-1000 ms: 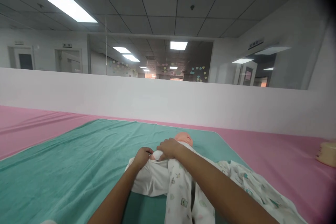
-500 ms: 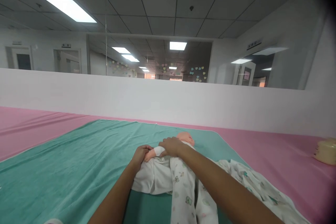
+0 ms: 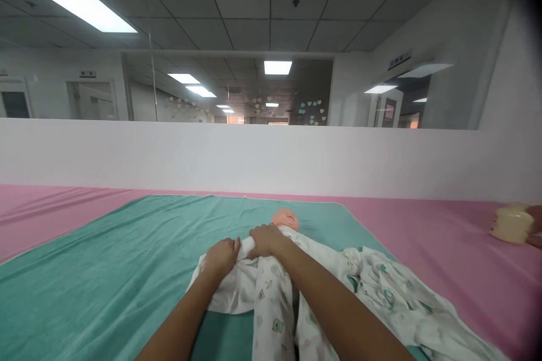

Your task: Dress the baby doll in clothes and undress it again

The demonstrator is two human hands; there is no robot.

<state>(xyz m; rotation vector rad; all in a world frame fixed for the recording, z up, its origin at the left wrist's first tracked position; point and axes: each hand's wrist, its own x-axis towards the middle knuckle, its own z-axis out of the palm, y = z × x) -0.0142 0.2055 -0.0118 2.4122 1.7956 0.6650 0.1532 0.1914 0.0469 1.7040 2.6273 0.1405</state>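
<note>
A baby doll lies on a teal sheet, its bare head pointing away from me. It wears white clothing with small animal prints, the legs stretching toward me. My left hand is closed around the lower end of the doll's arm and covers the doll's hand. Just right of it, my right hand wraps the same arm higher up, close to the shoulder. Between both hands a short stretch of white sleeve shows. Loose white fabric spreads below my left hand.
A crumpled white printed cloth lies right of the doll. Pink covering surrounds the teal sheet. At the far right, another person's hand touches a pale yellow container. A white low wall with glass above stands behind.
My left hand has closed over the doll's hand, which showed before. The white sleeve is now held between my hands. Another person's hand has appeared at the yellow container. The view has shifted slightly right.
</note>
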